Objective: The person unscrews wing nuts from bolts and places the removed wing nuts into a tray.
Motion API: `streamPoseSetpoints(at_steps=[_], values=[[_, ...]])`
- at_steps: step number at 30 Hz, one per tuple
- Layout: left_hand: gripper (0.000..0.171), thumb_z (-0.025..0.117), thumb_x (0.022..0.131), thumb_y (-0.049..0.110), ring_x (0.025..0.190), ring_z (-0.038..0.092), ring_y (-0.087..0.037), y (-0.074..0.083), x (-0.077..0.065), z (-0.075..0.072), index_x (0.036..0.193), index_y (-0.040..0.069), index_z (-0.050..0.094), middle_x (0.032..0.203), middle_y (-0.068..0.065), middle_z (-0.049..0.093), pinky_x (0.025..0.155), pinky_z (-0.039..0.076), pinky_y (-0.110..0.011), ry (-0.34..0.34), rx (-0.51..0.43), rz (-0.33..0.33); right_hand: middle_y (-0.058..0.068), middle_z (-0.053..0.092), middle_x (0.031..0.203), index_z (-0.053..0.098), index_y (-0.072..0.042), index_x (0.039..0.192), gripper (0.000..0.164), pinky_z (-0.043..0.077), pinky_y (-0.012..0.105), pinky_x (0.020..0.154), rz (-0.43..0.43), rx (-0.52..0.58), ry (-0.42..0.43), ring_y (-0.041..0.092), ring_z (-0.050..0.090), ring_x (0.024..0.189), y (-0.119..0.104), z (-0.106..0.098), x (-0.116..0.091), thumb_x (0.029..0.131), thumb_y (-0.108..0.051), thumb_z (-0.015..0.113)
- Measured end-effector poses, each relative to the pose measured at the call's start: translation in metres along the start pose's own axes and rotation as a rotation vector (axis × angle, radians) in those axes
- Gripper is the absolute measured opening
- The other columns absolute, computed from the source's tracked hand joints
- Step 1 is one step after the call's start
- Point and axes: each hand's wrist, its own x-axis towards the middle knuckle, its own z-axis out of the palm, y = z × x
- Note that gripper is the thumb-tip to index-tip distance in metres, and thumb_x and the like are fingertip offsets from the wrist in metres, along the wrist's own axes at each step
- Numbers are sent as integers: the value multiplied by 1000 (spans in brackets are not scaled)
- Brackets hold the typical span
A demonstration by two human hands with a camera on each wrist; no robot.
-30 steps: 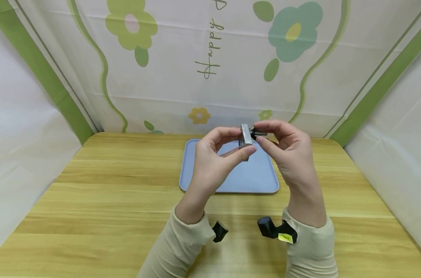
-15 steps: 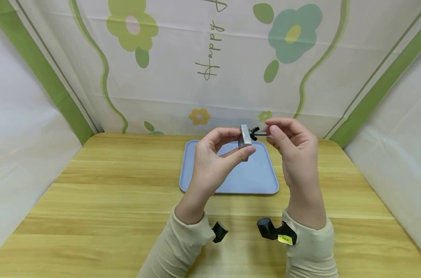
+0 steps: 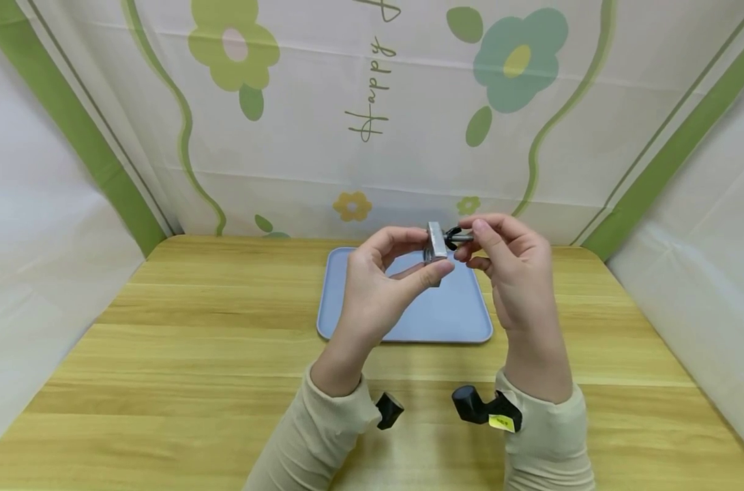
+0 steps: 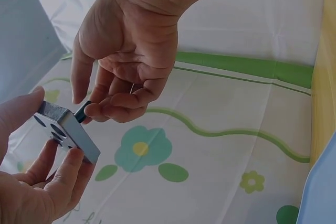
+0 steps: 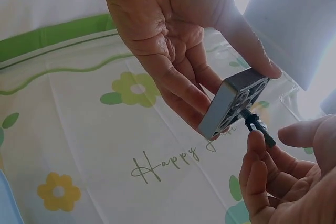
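Observation:
In the head view my left hand (image 3: 374, 293) holds a small silver metal block (image 3: 436, 241) up over the tray, thumb below and fingers at its far side. Round holes mark one face of the block (image 4: 59, 129) in the left wrist view; the opposite face is recessed. A threaded bolt (image 5: 269, 139) sticks out of that recessed face, carrying a black wing nut (image 5: 253, 121). Curled fingers of my right hand (image 3: 522, 273) are at the wing nut, one fingertip against it in the right wrist view, while the thumb stands slightly off the bolt's end.
A light blue tray (image 3: 436, 327) lies on the wooden table (image 3: 212, 341) beneath the hands. Behind it hangs a white cloth (image 3: 310, 136) printed with flowers. Black wrist mounts (image 3: 470, 404) stick out from both beige sleeves (image 3: 546, 436).
My right hand drew back rightward off the wing nut, then came back left to it, its thumb now farther along the bolt. My left hand and the block have barely moved.

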Motion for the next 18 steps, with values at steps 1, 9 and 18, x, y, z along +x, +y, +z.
streamPoseSetpoints(at_steps=[1,9,18], values=[[35,79,80,-4,110,65,-22,0,0,0,111,-5,64,117,-18,66,90,61,-32,-1,-1,0,1,66,78,74,-10,91,17,57,20,59,1,2,-2,11,62,63,0,0,0,99,-7,59],[35,79,80,-4,110,66,-22,-1,-1,2,111,-5,64,117,-18,66,90,61,-32,-4,1,4,-1,68,75,74,-11,90,18,57,20,61,10,-9,-11,11,62,65,0,0,-1,99,-7,59],[35,79,81,-3,111,65,-22,-1,-1,2,112,-4,64,118,-18,66,90,61,-32,-9,8,7,-3,70,77,76,-14,84,21,58,20,64,30,-52,-10,10,64,70,0,0,1,98,-8,61]])
